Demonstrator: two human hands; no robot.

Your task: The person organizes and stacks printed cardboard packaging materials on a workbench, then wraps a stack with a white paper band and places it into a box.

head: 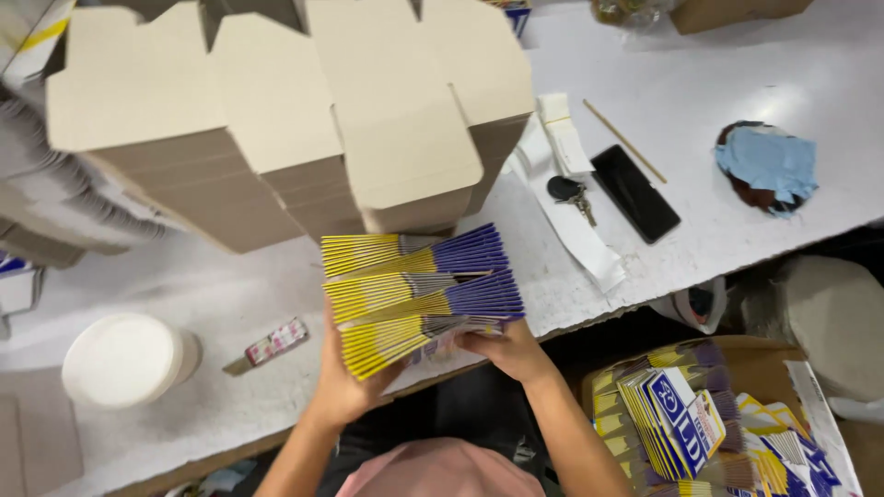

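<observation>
The bundle of flattened cartons [419, 299] looks light but loose and slippery, apt to fan apart, so it needs squeezing from both ends. Left hand [343, 382] clamps the yellow edges, right hand [508, 350] seems curled under the purple side, above the worktop [737, 74] edge. Edges striped yellow, grey, purple

We see the stack of flat yellow-and-purple printed cartons [419, 299] at the near edge of the white table [737, 83], between the left hand [343, 387] and the right hand [506, 350]. Behind it stands the pile of flat grey cardboard blanks [304, 110]. To its left lie the small printed packet [274, 342] and, further left, the round white lid [124, 359]. To its right lie the dark keys [571, 195], then the black phone [635, 193], then the blue cloth [769, 166]. Below the table, on the right, more cartons sit in the brown cardboard box [764, 364].
</observation>
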